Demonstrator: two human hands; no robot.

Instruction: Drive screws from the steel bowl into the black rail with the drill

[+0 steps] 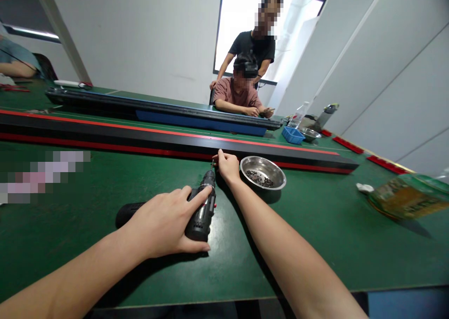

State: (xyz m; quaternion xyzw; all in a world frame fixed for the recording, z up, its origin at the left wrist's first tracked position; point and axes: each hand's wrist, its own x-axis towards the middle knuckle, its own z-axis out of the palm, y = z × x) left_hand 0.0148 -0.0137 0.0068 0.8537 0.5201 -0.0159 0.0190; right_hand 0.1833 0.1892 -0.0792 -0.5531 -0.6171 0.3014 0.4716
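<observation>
My left hand [164, 223] is wrapped round a black cordless drill [200, 221] that lies on its side, its bit pointing away from me. At the bit's tip, my right hand [228, 166] is closed in a pinch; whatever sits between those fingers is too small to make out. Just beyond them runs a long black bar with red edges [168, 140]. A steel bowl [281, 182] stands right of my right hand, with small dark screws [259, 178] inside.
Behind the bar lies another long black bar [115, 103] on a blue support. A blue basket [293, 135] and a second bowl [310, 134] are at back right. A green-lidded tub [410, 197] stands right. Across the green table [301, 253], one person sits and another stands behind.
</observation>
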